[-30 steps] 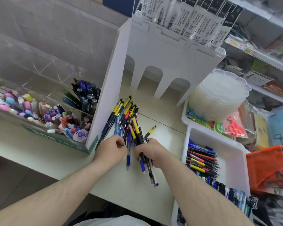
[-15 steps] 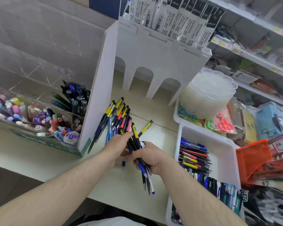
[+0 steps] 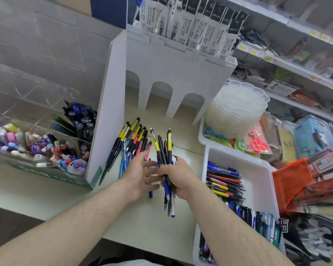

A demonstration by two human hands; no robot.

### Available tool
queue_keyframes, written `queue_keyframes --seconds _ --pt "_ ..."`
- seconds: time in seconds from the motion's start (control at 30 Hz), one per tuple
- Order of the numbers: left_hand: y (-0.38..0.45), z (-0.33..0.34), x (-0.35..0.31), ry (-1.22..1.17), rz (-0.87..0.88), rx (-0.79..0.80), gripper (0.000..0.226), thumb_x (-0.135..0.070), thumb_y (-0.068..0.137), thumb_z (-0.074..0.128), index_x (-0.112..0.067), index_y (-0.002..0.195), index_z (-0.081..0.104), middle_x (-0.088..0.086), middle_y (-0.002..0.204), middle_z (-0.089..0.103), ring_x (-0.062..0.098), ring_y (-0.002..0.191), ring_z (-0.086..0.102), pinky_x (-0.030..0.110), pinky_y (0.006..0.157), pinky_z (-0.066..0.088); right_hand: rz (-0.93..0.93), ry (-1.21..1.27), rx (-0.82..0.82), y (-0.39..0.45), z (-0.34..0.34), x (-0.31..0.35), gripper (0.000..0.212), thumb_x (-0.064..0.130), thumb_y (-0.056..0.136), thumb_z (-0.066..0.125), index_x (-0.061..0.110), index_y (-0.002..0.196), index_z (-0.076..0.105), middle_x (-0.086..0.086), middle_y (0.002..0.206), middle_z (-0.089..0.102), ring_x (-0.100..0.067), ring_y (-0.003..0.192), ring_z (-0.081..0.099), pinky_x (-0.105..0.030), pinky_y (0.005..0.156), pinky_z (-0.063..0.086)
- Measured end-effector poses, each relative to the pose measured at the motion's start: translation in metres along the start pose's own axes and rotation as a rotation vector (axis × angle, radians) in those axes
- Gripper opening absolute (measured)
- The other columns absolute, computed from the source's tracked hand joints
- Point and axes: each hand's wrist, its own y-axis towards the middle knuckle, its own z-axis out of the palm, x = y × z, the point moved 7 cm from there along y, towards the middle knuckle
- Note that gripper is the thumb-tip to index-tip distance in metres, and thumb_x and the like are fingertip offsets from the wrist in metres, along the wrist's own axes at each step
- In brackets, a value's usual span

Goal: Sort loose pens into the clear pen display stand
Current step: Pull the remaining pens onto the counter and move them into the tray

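Head view: pen bundle (image 3: 164, 150) inside right grip (image 3: 178, 176).

A single head-mounted wide-angle camera supplies the only view. It looks forward and steeply down onto the table (image 3: 46, 194) from close range. Both forearms enter from the bottom edge, and the hands sit near frame centre. Wide-angle distortion bends the white stand (image 3: 173, 73) and the shelves (image 3: 296, 41) toward the upper right. No second view overlaps.

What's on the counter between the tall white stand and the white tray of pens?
In the head view, a pile of loose pens lies between the white stand and the white tray.
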Motion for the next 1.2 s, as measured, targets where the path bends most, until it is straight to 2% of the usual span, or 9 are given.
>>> queue_keyframes --seconds 0.13,0.3,0.43,0.6,0.73,0.83,0.93,1.03,1.2 --pt "-0.001 0.017 -0.018 0.038 0.063 0.074 0.050 -0.060 0.089 0.054 -0.015 0.103 0.069 0.009 0.084 0.069 0.026 0.082 0.062 0.037 0.068 0.052 -0.032 -0.303 -0.075 -0.002 0.001 -0.001 0.030 -0.008 0.075 0.062 0.014 0.094 0.058 -0.009 0.082 0.064 -0.020 0.061 0.057 -0.033 0.058 0.053" --pt "0.012 0.019 -0.021 0.014 -0.035 -0.023 0.043 -0.048 0.079 0.076 -0.011 0.098 0.067 0.008 0.082 0.067 0.028 0.082 0.065 0.040 0.077 0.055 -0.087 -0.685 -0.086 -0.001 0.007 0.004 0.050 0.008 0.076 0.069 0.025 0.119 0.050 0.004 0.097 0.060 -0.015 0.084 0.061 -0.029 0.070 0.053" --pt "0.019 0.019 -0.025 -0.061 -0.030 -0.046 0.033 -0.039 0.093 0.063 -0.006 0.098 0.068 0.009 0.093 0.071 0.030 0.090 0.067 0.045 0.091 0.054 -0.057 -0.608 -0.056 -0.002 0.004 0.001 0.072 0.001 0.072 0.071 0.030 0.133 0.045 0.003 0.098 0.060 -0.014 0.076 0.062 -0.024 0.059 0.051" --pt "0.024 0.016 -0.037 -0.144 0.040 -0.047 0.039 -0.037 0.101 0.049 -0.003 0.107 0.066 0.017 0.109 0.071 0.031 0.086 0.068 0.042 0.077 0.057 0.010 -0.429 -0.041 -0.005 -0.006 -0.004 0.055 0.000 0.074 0.072 0.025 0.119 0.052 -0.008 0.082 0.061 -0.016 0.060 0.058 -0.026 0.058 0.051" --pt "0.020 0.013 -0.050 -0.160 0.073 -0.049 0.014 -0.018 0.099 0.051 -0.007 0.095 0.059 0.013 0.104 0.070 0.030 0.086 0.065 0.048 0.087 0.057 0.049 -0.359 -0.021 -0.004 -0.009 -0.014 0.045 0.000 0.073 0.070 0.024 0.108 0.056 -0.012 0.076 0.060 -0.020 0.058 0.054 -0.033 0.063 0.050" --pt "0.018 0.007 -0.065 -0.172 0.149 -0.080 0.014 -0.018 0.103 0.046 -0.009 0.102 0.056 0.010 0.104 0.071 0.027 0.080 0.067 0.042 0.068 0.058 0.065 -0.313 -0.032 -0.006 -0.014 -0.022 0.038 -0.001 0.073 0.069 0.019 0.103 0.058 -0.012 0.076 0.057 -0.021 0.058 0.052 -0.033 0.062 0.050" --pt "0.022 -0.004 -0.073 -0.201 0.202 -0.129 0.016 -0.025 0.106 0.042 -0.013 0.103 0.053 0.005 0.091 0.068 0.023 0.077 0.068 0.043 0.078 0.057 0.081 -0.244 -0.071 -0.009 -0.022 -0.026 0.036 -0.003 0.076 0.068 0.015 0.105 0.057 -0.013 0.075 0.055 -0.020 0.059 0.051 -0.036 0.063 0.048" --pt "0.022 -0.012 -0.075 0.011 0.283 -0.203 0.022 -0.033 0.103 0.046 -0.013 0.106 0.054 0.000 0.069 0.046 0.011 0.044 0.038 0.026 0.045 0.040 0.047 -0.077 -0.111 -0.009 -0.028 -0.022 0.029 -0.006 0.078 0.066 0.004 0.102 0.053 -0.014 0.076 0.054 -0.019 0.058 0.050 -0.036 0.062 0.047" --pt "-0.001 0.025 -0.040 0.435 0.162 -0.001 0.059 -0.066 0.096 0.032 -0.014 0.105 0.059 0.003 0.085 0.047 0.012 0.059 0.031 0.025 0.048 0.025 -0.070 0.153 -0.171 -0.005 -0.024 -0.002 0.020 -0.002 0.084 0.069 0.005 0.097 0.055 -0.008 0.072 0.057 -0.015 0.058 0.052 -0.032 0.059 0.048"
